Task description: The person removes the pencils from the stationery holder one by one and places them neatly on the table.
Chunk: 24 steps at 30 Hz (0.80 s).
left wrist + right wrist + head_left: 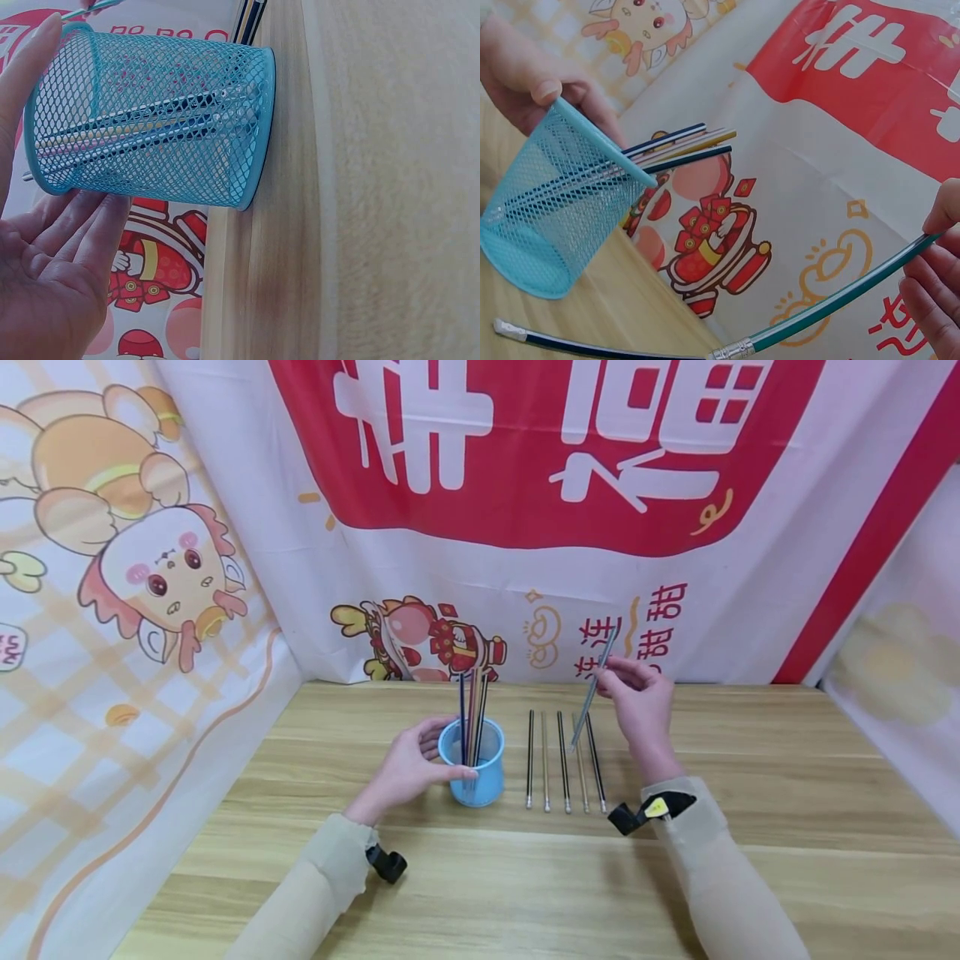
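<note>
A light blue mesh pencil cup (489,783) stands upright on the table. My left hand (401,770) holds it near the rim, thumb at the front and fingers behind. Several pencils (480,706) lean inside it, their metal-banded eraser ends down, as the left wrist view shows through the mesh (172,127). Right of the cup, my right hand (643,700) pinches a green pencil (817,311) between thumb and fingers, eraser end slanting down. That pencil is raised over a row of dark and wood-coloured pencils (566,768) lying side by side on the table.
The wooden table (487,893) ends at a hanging white and red printed cloth (450,560) behind. Another printed cloth (225,710) hangs on the left. Black wrist cameras sit on both sleeves (697,827).
</note>
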### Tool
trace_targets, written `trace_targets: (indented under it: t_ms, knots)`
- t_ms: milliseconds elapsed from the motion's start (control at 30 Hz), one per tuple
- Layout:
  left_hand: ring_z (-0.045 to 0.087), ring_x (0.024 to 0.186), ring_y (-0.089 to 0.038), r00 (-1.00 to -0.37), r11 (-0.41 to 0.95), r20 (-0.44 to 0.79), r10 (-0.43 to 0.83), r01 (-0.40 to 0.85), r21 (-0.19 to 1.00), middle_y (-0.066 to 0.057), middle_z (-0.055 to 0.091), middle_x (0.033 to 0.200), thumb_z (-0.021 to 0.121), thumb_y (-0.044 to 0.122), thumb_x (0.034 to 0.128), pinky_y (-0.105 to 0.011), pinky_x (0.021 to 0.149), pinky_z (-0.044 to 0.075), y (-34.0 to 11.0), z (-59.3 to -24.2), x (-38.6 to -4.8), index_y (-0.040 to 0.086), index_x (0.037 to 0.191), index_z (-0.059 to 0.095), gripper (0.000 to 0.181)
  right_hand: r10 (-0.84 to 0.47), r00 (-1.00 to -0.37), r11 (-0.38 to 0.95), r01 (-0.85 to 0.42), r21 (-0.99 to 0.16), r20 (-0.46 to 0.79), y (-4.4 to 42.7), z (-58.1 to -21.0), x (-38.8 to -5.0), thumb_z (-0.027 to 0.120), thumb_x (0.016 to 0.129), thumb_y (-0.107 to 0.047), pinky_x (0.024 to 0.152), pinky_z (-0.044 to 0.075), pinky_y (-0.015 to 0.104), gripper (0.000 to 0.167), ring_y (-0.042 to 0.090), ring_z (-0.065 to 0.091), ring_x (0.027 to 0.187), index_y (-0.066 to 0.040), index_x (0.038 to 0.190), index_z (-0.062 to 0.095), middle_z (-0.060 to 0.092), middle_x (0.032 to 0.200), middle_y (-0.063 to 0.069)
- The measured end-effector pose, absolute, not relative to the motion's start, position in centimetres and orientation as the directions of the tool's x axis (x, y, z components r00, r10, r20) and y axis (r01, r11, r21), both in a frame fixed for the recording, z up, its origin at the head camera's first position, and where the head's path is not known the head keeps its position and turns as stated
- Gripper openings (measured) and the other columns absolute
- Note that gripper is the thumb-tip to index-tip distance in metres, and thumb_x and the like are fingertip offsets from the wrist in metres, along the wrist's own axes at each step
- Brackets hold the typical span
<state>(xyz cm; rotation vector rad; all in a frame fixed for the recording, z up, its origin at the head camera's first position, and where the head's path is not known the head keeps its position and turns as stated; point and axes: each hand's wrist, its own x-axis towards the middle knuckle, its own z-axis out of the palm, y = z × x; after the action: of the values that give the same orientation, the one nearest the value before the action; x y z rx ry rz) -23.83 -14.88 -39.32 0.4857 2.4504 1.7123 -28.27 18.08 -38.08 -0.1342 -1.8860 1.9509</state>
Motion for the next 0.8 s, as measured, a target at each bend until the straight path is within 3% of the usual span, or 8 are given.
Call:
trace_targets:
  t_ms: [533,800]
  knots:
    - [0.053,0.130,-0.037,-0.941,0.315,0.091,0.327,0.199,0.928,-0.018,0.055,0.142,0.092,0.013,0.0771,-0.050,0.111,0.041,-15.0,-39.2,-23.8,0.002,0.145,0.050,0.081,0.327,-0.935,0.156,-0.092,-0.983,0.139,20.5,-39.6,-28.2,0.076,0.093,-0.019,0.084,0.058,0.024,0.036,0.016,0.070,0.089,-0.010,0.127,0.069,0.072,0.108,0.005]
    - [0.053,0.131,-0.037,-0.941,0.312,0.090,0.328,0.198,0.929,-0.017,0.055,0.143,0.092,0.013,0.0769,-0.050,0.111,0.041,-15.0,-39.3,-23.9,0.002,0.145,0.050,0.081,0.291,-0.947,0.238,-0.068,-0.969,0.138,21.5,-40.6,-28.1,0.076,0.092,-0.017,0.079,0.058,0.021,0.035,0.014,0.070,0.085,-0.006,0.125,0.069,0.074,0.106,0.009]
